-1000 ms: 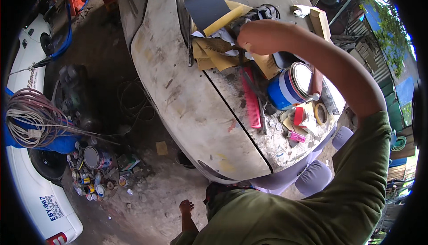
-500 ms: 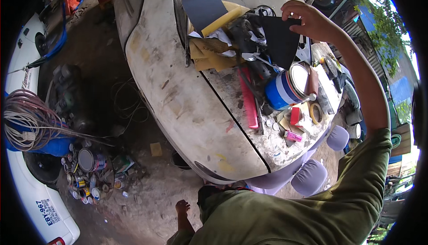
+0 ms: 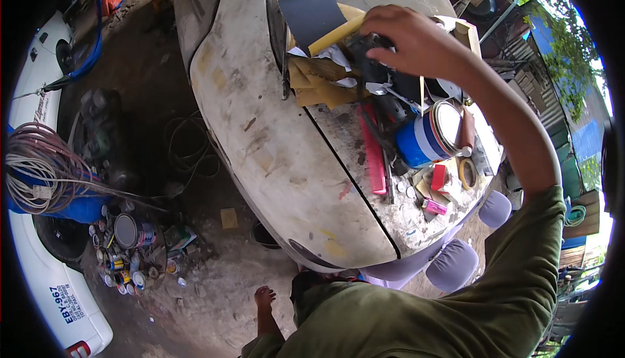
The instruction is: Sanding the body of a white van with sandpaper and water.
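Note:
My right hand (image 3: 400, 36) reaches over the pile on the pale, worn car panel (image 3: 260, 143), palm down, thumb spread away from the fingers. No held thing shows; the fingertips are near a dark crumpled bundle (image 3: 368, 55) and a yellow-brown sheet (image 3: 338, 32). A dark grey sandpaper sheet (image 3: 312, 16) lies just left of them. Partly under my right wrist is a black sheet (image 3: 407, 86). My left hand (image 3: 264, 297) hangs low beside my body, fingers loosely bent and apart, away from everything on the car.
Nearer on the panel stand a blue-and-white paint can (image 3: 416, 142), a pink comb (image 3: 372, 153), a tape roll (image 3: 467, 172), a red box (image 3: 439, 177) and a pink lighter (image 3: 434, 207). Hoses (image 3: 49, 166) and several used cans (image 3: 133, 231) are at the left, by a white vehicle (image 3: 71, 306).
My right hand has moved left from the black sheet's upper corner to above the dark bundle. The black sheet now lies lower, mostly covered by my hand. My left hand stays low.

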Action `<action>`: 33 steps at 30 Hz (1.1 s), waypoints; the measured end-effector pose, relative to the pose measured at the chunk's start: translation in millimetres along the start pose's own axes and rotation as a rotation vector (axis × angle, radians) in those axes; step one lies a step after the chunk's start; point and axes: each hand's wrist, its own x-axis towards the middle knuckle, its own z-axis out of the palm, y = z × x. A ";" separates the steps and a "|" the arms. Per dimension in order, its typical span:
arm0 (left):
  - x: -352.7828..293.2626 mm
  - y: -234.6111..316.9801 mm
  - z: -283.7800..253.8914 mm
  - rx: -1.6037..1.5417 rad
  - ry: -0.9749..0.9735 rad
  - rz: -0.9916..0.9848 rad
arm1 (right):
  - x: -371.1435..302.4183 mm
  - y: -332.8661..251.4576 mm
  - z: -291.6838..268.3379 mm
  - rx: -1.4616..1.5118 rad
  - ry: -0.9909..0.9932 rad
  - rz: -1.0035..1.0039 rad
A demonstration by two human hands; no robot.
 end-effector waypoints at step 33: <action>0.6 -19.4 1.3 -0.085 0.062 -0.075 | 52.4 -41.8 74.6 0.001 -0.249 0.124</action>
